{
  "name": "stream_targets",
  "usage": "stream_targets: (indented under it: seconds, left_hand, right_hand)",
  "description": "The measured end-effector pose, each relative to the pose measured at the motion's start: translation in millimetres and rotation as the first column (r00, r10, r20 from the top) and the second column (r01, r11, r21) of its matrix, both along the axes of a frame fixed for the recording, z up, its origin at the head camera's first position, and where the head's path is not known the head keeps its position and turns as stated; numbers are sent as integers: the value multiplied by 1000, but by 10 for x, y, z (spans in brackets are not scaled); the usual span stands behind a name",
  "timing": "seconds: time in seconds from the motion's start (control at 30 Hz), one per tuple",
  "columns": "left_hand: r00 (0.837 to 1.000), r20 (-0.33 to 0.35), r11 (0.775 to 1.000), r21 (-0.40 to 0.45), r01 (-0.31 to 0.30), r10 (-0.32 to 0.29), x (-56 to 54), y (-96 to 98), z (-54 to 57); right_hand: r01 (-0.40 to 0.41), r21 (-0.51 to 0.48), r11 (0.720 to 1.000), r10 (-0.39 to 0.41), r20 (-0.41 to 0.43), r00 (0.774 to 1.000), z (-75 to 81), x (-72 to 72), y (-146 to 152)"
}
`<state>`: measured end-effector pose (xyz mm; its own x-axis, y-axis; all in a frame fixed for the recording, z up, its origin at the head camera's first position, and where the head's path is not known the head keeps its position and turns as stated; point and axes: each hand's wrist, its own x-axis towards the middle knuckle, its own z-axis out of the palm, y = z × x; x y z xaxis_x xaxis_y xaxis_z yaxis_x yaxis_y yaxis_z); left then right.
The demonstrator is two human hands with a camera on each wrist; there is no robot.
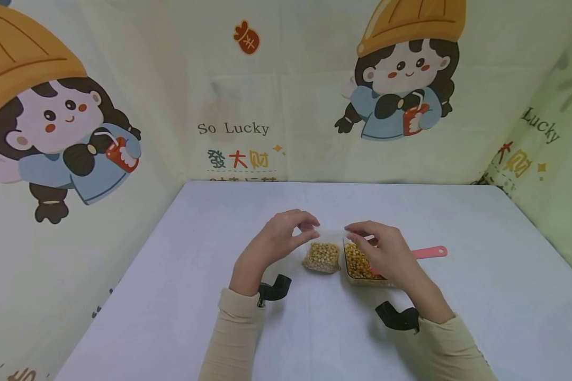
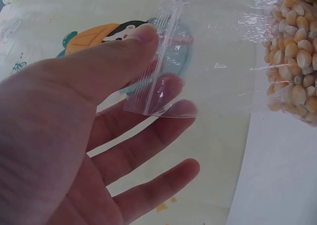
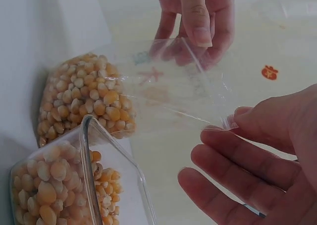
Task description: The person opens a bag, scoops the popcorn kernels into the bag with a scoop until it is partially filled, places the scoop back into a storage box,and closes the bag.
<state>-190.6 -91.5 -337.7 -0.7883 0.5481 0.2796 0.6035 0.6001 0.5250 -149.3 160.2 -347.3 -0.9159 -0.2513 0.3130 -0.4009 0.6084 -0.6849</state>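
A clear zip-top plastic bag, its lower part filled with corn kernels, stands upright on the table between the hands. My left hand pinches the zip edge at the bag's left corner, thumb in front and fingers behind the film. At the opposite corner, my right hand pinches the edge between thumb and index finger, its other fingers spread. Between the two hands the zip strip runs stretched. Right beside the bag, below my right hand, sits a clear rectangular container of corn kernels.
A pink-handled utensil lies in the container, its handle sticking out to the right and its head mostly hidden by the right hand. The white table ends at a printed cloth backdrop behind.
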Motion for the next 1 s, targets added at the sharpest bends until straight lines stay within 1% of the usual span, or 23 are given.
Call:
stream_targets:
  seconds: [0.23,0.37,0.47,0.53,0.63,0.73,0.8,0.87,0.93,1.0]
  left_hand:
    - [1000,2,1000,-8,-10,10,1,8,-2]
    - [1000,7,1000,-13,-16,16,0,11,-6]
    - [1000,15,1000,-14,-17,17,-6,16,-11]
    - [1000,9,1000,-17,-21,21,-11,22,-17]
    - [999,-33,1000,-14,-28,27,-21,35,-37]
    - [995,-99,1000,-1,-27,27,-20,54,-48]
    - [990,-143,1000,17,-13,15,-17,63,-53]
    - [986,-166,1000,28,-5,9,-9,71,-47]
    - [986,-168,1000,29,1,4,-7,74,-41]
    - [990,-141,1000,18,4,-1,-7,77,-30]
  right_hand:
    - [20,15,1000,-21,40,999,1,-3,5]
    - [34,15,999,-35,45,998,5,-5,15]
    - [30,12,999,-31,45,998,0,-11,13]
    - [26,8,1000,-27,53,998,-7,-17,9]
    - [28,11,1000,-29,52,998,-22,-29,-6]
    - [39,8,999,-40,16,999,-31,-33,-34]
    - [51,2,999,-51,-31,998,-36,-32,-58]
    - [66,-1,998,-66,-87,994,-42,-32,-76]
    - [81,1,997,-81,-129,988,-48,-33,-86]
    - [85,1,996,-84,-149,985,-56,-36,-84]
